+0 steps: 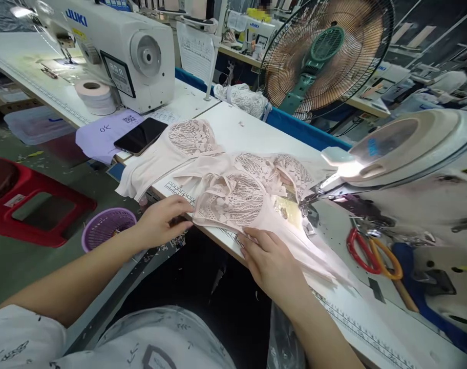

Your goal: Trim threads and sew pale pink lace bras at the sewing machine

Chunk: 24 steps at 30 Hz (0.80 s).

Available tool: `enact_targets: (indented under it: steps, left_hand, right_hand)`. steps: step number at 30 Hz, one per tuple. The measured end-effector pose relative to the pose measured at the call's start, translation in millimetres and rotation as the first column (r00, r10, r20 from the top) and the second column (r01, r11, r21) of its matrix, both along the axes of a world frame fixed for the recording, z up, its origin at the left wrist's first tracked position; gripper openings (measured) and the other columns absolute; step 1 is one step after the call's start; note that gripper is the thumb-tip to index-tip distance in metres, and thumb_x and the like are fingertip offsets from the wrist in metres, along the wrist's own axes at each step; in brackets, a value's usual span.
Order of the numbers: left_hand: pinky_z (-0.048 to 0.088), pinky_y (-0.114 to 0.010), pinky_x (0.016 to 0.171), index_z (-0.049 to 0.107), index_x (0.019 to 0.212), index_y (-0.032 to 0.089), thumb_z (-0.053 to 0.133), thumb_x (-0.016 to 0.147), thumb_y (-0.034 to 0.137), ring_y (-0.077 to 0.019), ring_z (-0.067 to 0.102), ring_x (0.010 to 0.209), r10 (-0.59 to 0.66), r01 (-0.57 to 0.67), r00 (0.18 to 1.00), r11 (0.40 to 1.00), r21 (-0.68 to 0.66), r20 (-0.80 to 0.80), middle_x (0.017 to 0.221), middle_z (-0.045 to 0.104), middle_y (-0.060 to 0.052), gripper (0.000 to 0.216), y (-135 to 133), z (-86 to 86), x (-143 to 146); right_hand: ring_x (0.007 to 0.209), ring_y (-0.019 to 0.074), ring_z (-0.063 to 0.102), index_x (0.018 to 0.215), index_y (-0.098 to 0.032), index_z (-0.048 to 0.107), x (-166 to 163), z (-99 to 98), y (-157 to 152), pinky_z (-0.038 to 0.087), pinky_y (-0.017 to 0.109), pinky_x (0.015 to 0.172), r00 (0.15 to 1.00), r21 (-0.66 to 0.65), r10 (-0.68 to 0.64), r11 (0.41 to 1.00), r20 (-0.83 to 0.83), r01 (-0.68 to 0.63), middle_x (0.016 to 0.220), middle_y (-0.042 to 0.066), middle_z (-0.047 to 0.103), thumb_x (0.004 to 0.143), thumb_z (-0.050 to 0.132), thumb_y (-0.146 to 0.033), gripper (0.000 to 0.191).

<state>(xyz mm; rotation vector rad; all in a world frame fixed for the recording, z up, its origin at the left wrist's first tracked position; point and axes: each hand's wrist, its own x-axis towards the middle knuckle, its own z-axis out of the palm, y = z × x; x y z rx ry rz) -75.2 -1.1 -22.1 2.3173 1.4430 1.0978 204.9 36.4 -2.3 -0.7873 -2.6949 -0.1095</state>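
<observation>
A pale pink lace bra (233, 202) with soft side wings lies across the front edge of the white sewing table. My left hand (162, 221) has its thumb and fingertips at the bra's left lower corner, pinching the edge. At the lower band, my right hand (270, 259) grips the fabric between bent fingers and thumb; the thumb is partly hidden. The bra's right part runs beside the needle area (304, 205) of the sewing machine (410, 169). Behind it, touching, lies more pink lace (293, 169). Another pink lace piece (191, 138) rests to the left.
Red and orange-handled scissors (364, 251) lie right of the machine's needle. A black phone (141, 136) sits on purple paper (99, 136). A second sewing machine (152, 56), a tape roll (95, 97), a large fan (325, 51), a purple basket (108, 225) and a red stool (37, 205) stand around.
</observation>
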Motion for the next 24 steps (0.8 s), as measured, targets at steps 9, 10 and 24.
enact_targets:
  steps: [9, 10, 24]
  left_hand:
    - [0.048, -0.028, 0.064, 0.065, 0.088, 0.018, 0.047, 0.089, 0.016, -0.0175, 0.059, 0.079, -0.017, 0.077, 0.96, 0.975, 0.207, -0.279, 0.089, 0.063, -0.007, 0.018, 2, -7.7, 4]
    - [0.048, -0.028, 0.064, 0.065, 0.087, 0.019, 0.047, 0.089, 0.015, -0.0173, 0.059, 0.078, -0.01, 0.072, 0.96, 0.975, 0.212, -0.279, 0.089, 0.063, -0.007, 0.018, 1, -9.1, 2]
    - [0.053, -0.04, 0.071, 0.053, 0.11, 0.018, 0.043, 0.085, 0.021, -0.0281, 0.064, 0.083, 0.185, -0.148, 0.945, 0.977, 0.154, -0.268, 0.091, 0.066, -0.01, 0.028, 31, 6.4, 24]
  right_hand:
    - [0.092, 0.0247, 0.06, 0.107, -0.008, 0.067, -1, 3.7, -2, 0.054, 0.037, 0.079, 0.998, -0.015, -0.032, 0.999, 0.053, 0.032, 0.107, 0.013, 0.065, 0.088, 0.05, -0.012, 0.026]
    - [0.092, 0.0245, 0.059, 0.107, -0.008, 0.067, -1, 3.8, -3, 0.054, 0.036, 0.08, 0.998, -0.011, -0.03, 0.999, 0.052, 0.03, 0.107, 0.013, 0.065, 0.088, 0.05, -0.012, 0.026]
    - [0.067, 0.0182, 0.055, 0.082, -0.017, 0.059, -18, 33.8, 19, 0.035, 0.028, 0.052, 0.937, 0.088, -0.308, 0.951, 0.167, 0.297, 0.073, 0.004, 0.061, 0.077, 0.046, 0.002, 0.024]
